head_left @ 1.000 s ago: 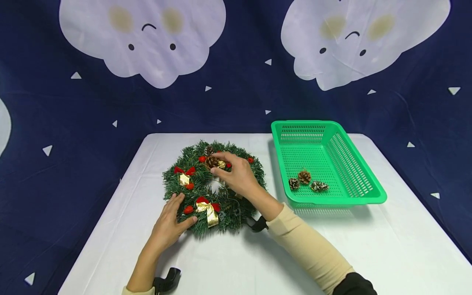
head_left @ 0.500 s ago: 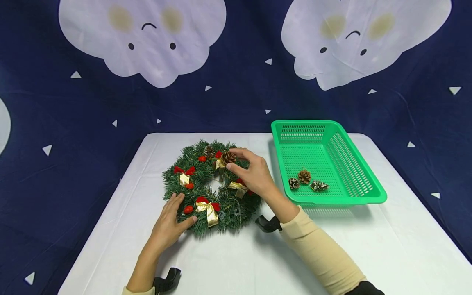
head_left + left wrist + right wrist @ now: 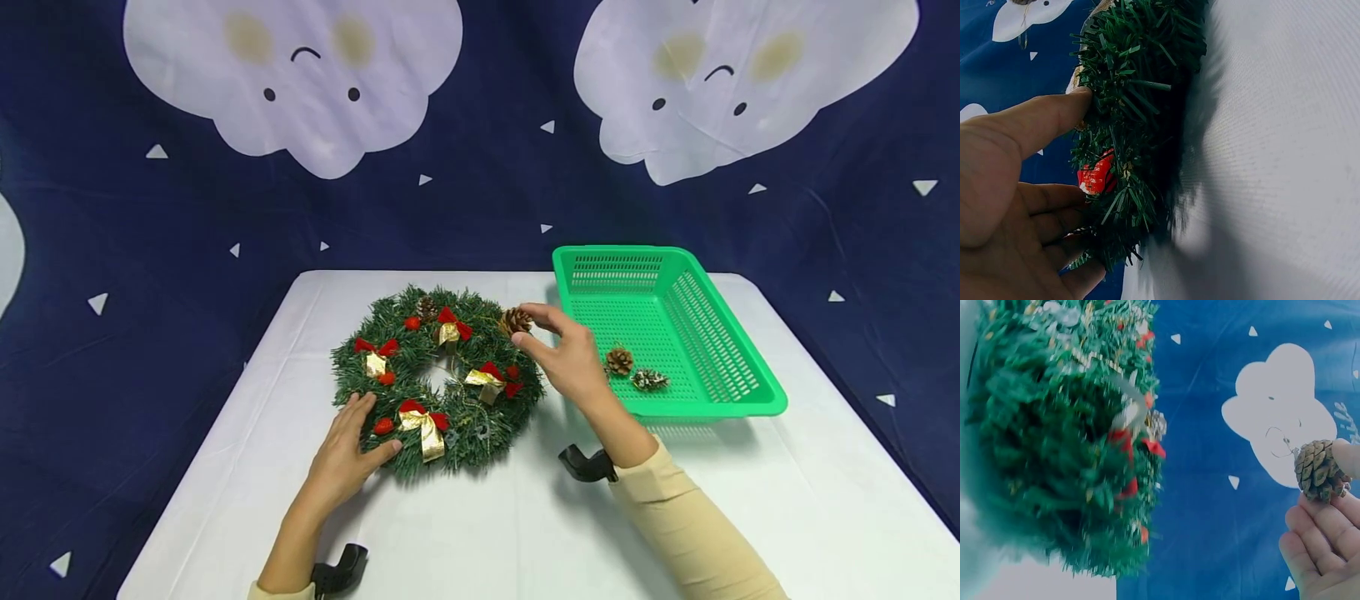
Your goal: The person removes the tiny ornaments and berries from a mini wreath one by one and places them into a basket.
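Observation:
My right hand (image 3: 567, 350) pinches a brown pine cone (image 3: 516, 321) between thumb and fingers, above the right edge of the green Christmas wreath (image 3: 468, 437). In the right wrist view a thin wire loop sticks out from the pine cone (image 3: 1316, 470). My left hand (image 3: 339, 457) rests on the near left edge of the wreath, thumb and fingers spread beside a red berry (image 3: 383, 426). Red-and-gold bows (image 3: 423, 425) and a frosted pine cone (image 3: 426, 308) decorate the wreath, which lies flat.
A green plastic basket (image 3: 671, 408) stands on the right of the white table (image 3: 480, 533). In it lie a brown pine cone (image 3: 619, 361) and a white-tipped one (image 3: 649, 380); my right hand mostly hides another. A dark blue cloth (image 3: 480, 217) hangs behind.
My right hand has carried the pine cone rightward, from over the wreath's top middle to its right edge near the basket. The left hand has stayed in place.

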